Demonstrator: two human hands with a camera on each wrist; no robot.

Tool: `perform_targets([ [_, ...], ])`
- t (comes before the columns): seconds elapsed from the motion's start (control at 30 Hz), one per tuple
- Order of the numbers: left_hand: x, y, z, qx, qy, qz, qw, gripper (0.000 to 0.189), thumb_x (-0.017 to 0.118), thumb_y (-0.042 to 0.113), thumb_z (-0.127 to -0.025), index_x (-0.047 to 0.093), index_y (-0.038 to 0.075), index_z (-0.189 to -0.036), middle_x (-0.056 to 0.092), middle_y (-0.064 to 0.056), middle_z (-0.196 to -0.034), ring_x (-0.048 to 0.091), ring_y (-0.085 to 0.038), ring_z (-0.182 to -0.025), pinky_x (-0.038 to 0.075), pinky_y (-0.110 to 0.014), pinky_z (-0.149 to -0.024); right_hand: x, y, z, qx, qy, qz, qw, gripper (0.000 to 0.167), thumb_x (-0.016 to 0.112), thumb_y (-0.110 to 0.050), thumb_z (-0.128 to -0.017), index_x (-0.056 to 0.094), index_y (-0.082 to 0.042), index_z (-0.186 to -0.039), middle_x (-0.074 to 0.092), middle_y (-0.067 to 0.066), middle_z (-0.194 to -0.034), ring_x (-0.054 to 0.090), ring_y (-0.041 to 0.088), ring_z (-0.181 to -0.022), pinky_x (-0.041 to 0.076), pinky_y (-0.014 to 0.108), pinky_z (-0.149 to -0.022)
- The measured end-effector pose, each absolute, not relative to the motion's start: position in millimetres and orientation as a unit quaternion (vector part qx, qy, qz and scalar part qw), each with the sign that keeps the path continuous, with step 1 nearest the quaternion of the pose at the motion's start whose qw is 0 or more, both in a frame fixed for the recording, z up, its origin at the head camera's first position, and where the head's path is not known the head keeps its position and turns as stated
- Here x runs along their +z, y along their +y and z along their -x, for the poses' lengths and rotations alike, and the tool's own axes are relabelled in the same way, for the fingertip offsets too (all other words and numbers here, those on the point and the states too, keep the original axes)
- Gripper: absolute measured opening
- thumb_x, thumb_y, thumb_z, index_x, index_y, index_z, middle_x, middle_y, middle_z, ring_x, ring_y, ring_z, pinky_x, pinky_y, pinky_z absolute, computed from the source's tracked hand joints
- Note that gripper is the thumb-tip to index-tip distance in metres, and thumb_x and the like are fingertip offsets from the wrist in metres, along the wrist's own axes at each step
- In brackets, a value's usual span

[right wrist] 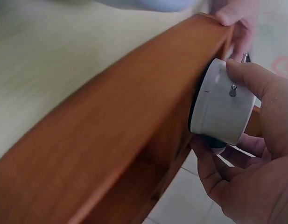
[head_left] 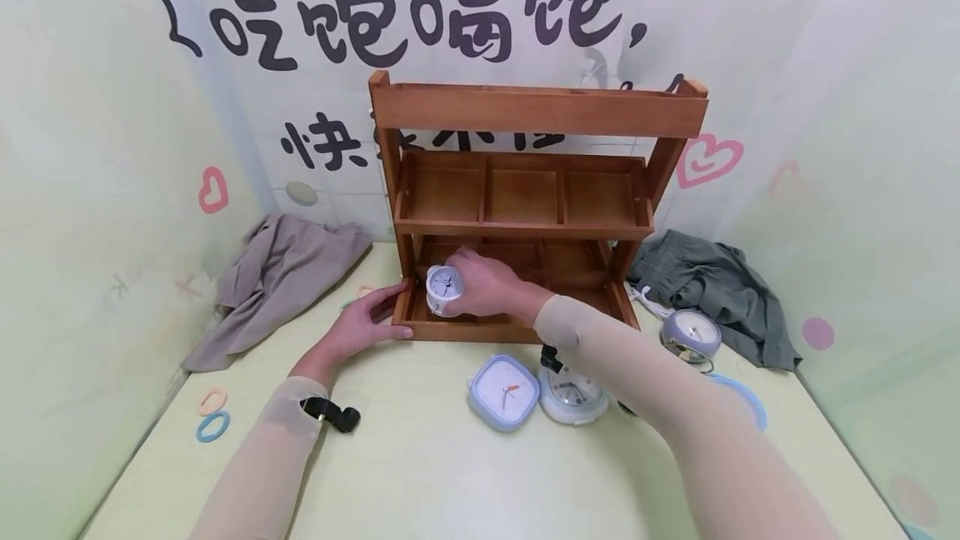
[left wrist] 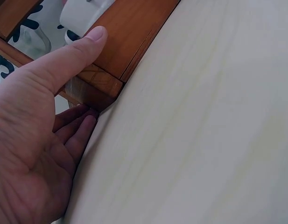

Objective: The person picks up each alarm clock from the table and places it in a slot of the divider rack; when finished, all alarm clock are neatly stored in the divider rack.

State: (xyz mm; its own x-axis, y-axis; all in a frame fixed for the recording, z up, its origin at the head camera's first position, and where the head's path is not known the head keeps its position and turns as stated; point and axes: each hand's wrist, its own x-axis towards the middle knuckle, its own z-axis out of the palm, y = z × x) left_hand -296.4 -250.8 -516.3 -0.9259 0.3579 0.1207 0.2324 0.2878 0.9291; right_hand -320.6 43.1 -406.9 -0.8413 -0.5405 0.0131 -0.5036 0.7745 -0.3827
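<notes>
My right hand (head_left: 487,283) holds a small white alarm clock (head_left: 444,283) at the left end of the lower tier of a brown wooden shelf (head_left: 538,111). In the right wrist view the thumb lies on the clock's white casing (right wrist: 221,105), with metal pins on it, and the fingers curl below. The dial faces forward in the head view. At the shelf's lower left corner, my left hand (head_left: 363,325) grips the frame. Its thumb rests on the front rail (left wrist: 129,37) in the left wrist view, with the other fingers bent against the side.
On the table (head_left: 420,457) in front stand a blue square clock (head_left: 504,392) and a round pale clock (head_left: 573,397), partly behind the right sleeve. A grey-purple clock (head_left: 690,335) sits right, near dark green cloth (head_left: 712,290). Taupe cloth (head_left: 300,273) and a blue ring (head_left: 213,427) lie left.
</notes>
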Motion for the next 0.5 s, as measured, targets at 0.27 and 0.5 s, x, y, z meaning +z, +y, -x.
perform_targets([
  [0.27,-519.0,-250.4,294.4,0.57,0.799,-0.183,0.053,0.095,0.099,0.02,-0.088,0.05,0.014,-0.169,0.045,-0.009,-0.175,0.045,-0.037,-0.159,0.039,-0.046,-0.129,-429.2,34.2,324.4,-0.128,0.949,0.288,0.023,0.079,0.093,-0.053,-0.086,0.061,-0.013,-0.147,0.06,0.006,-0.137,0.063,0.02,-0.105,0.063,0.039,-0.095],
  [0.5,-516.0,-249.9,293.6,0.568,0.801,-0.182,0.05,0.094,0.099,0.019,-0.089,0.05,0.013,-0.169,0.045,-0.009,-0.175,0.046,-0.038,-0.158,0.041,-0.048,-0.128,-440.3,29.6,328.2,-0.102,0.952,0.29,0.007,0.079,0.09,-0.057,-0.089,0.062,-0.012,-0.147,0.062,0.008,-0.137,0.066,0.022,-0.107,0.064,0.041,-0.098],
])
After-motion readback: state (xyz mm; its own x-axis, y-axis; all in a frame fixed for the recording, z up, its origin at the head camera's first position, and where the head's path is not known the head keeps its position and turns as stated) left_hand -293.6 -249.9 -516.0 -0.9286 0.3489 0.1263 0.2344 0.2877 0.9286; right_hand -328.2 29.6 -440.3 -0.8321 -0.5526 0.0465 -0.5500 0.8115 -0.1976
